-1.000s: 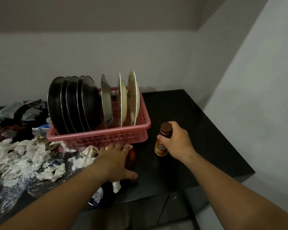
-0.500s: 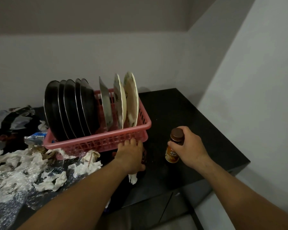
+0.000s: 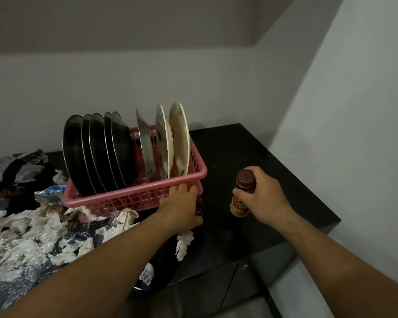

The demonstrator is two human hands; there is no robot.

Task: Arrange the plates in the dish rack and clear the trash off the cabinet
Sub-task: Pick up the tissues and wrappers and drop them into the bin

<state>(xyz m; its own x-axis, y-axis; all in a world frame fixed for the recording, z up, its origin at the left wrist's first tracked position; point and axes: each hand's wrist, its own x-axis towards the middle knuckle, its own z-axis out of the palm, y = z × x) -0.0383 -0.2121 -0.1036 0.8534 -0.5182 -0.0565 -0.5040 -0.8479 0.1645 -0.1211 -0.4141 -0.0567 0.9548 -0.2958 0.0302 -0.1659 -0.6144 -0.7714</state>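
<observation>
Right grip (image 3: 260, 198) holds bottle (image 3: 240, 200) by the neck, upright on bench (image 3: 274, 171) beside rack (image 3: 133, 198); left grip (image 3: 182, 207) closed round dark scrap (image 3: 199, 206), tissue (image 3: 184, 244) dangling below, at rack's front corner: best lift both straight up without nudging the 8 plates (image 3: 101, 152).

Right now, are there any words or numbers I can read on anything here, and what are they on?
Bottle label, in the right hand: pale lettering on orange, too blurred to read.
Blue-and-white wrapper at the cabinet edge: dark marks, too small to read.
Plates, rack, tissue in the left hand: no text seen.
</observation>
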